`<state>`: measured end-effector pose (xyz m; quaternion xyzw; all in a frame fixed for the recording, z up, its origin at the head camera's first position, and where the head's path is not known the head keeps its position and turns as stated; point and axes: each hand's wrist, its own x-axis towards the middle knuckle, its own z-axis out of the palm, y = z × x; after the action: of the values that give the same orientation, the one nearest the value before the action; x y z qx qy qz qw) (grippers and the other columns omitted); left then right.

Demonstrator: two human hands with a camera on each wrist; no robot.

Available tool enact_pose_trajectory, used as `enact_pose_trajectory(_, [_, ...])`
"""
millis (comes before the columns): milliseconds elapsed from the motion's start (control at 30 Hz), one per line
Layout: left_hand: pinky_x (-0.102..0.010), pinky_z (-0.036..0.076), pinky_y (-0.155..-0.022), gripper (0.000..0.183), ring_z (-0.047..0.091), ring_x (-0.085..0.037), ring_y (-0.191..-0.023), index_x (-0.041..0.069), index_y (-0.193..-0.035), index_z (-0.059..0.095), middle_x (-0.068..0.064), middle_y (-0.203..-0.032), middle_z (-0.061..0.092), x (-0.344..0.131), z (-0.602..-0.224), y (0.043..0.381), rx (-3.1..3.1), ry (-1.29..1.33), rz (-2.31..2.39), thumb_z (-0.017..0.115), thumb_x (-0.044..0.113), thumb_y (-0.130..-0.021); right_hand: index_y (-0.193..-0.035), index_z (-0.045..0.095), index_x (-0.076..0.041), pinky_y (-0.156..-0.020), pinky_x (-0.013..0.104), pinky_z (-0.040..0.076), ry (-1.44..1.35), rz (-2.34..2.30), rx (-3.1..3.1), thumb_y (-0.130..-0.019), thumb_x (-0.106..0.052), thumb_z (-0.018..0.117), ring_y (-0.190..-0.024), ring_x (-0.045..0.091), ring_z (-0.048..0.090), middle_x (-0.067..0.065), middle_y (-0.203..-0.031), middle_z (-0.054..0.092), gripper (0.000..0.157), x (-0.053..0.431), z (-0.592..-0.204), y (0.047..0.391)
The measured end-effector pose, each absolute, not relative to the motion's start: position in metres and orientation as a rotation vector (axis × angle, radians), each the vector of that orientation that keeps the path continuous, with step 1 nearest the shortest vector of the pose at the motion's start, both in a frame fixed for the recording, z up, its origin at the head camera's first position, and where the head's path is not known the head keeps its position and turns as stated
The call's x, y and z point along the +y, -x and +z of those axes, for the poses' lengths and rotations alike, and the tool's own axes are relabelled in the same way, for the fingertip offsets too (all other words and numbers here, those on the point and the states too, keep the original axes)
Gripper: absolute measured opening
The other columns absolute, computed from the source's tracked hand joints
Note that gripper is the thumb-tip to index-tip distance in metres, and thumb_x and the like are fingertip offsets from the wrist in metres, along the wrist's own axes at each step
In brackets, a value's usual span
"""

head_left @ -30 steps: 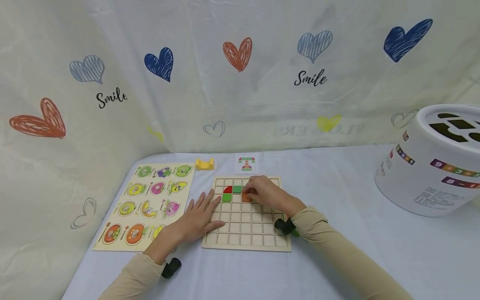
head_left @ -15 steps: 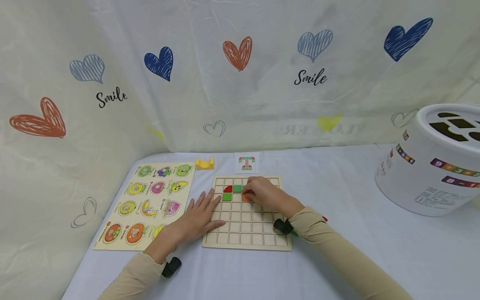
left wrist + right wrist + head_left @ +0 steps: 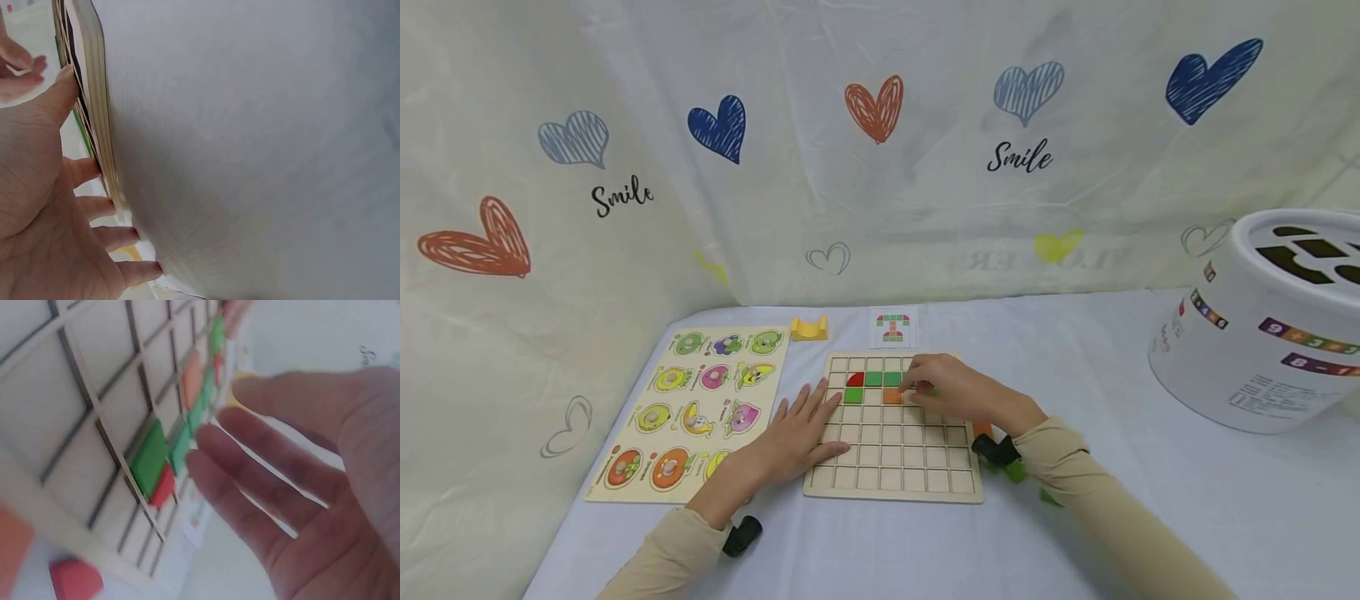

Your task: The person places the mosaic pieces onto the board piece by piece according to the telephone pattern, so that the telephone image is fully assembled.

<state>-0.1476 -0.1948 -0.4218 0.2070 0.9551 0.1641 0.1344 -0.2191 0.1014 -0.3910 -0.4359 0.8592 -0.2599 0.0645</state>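
Two Hands at a Square Board

The left hand [image 3: 797, 437] rests on the left edge of the wooden board [image 3: 891, 490], fingers spread, gripping nothing; the right hand [image 3: 958, 390] is loose and holds nothing, close by the tiles; I cannot tell if its fingertips touch one; the orange tile [image 3: 892, 397] sits in a square below a green tile [image 3: 892, 379]; a small picture card [image 3: 893, 343] lies behind the board.
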Motion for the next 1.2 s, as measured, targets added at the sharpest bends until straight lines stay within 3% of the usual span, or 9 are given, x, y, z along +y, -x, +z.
enact_pose_trajectory(333, [-0.068,0.004,-0.124,0.082,0.002,-0.044,-0.16,0.004,-0.166,0.023,-0.021,-0.174,0.005,-0.197,-0.421,0.146,2.766,-0.599,0.497,0.055,0.051,-0.107,-0.104,0.08,-0.006,-0.083,0.03,0.058,1.201,-0.757,2.513,-0.097,-0.002,0.073,-0.086,0.004,0.062,-0.006,-0.099,0.068,0.011,0.158,-0.374,0.201])
enact_pose_trajectory(500, [-0.069,0.005,-0.123,0.082,0.002,-0.045,-0.16,0.004,-0.166,0.023,-0.021,-0.174,0.006,-0.198,-0.421,0.145,2.769,-0.6,0.501,0.054,0.05,-0.107,-0.103,0.08,-0.009,-0.084,0.034,0.059,1.147,-0.725,2.512,-0.094,-0.002,0.077,-0.088,0.007,0.063,-0.007,-0.098,0.068,0.012,0.175,-0.381,0.197])
enact_pose_trajectory(867, [-0.068,0.004,-0.124,0.081,0.001,-0.044,-0.16,0.004,-0.166,0.023,-0.02,-0.174,0.005,-0.197,-0.42,0.144,2.761,-0.597,0.513,0.054,0.05,-0.107,-0.103,0.076,-0.007,-0.081,0.03,0.058,1.126,-0.813,2.473,-0.084,0.0,0.085,-0.087,0.009,0.064,-0.006,-0.097,0.067,0.022,0.179,-0.394,0.194])
enact_pose_trajectory(1200, [-0.067,0.003,-0.124,0.082,0.001,-0.043,-0.16,0.005,-0.167,0.023,-0.019,-0.175,0.005,-0.195,-0.421,0.146,2.764,-0.597,0.505,0.053,0.052,-0.107,-0.103,0.073,-0.009,-0.077,0.027,0.056,1.106,-0.856,2.434,-0.085,0.0,0.085,-0.085,0.009,0.06,-0.006,-0.095,0.067,0.023,0.182,-0.396,0.196])
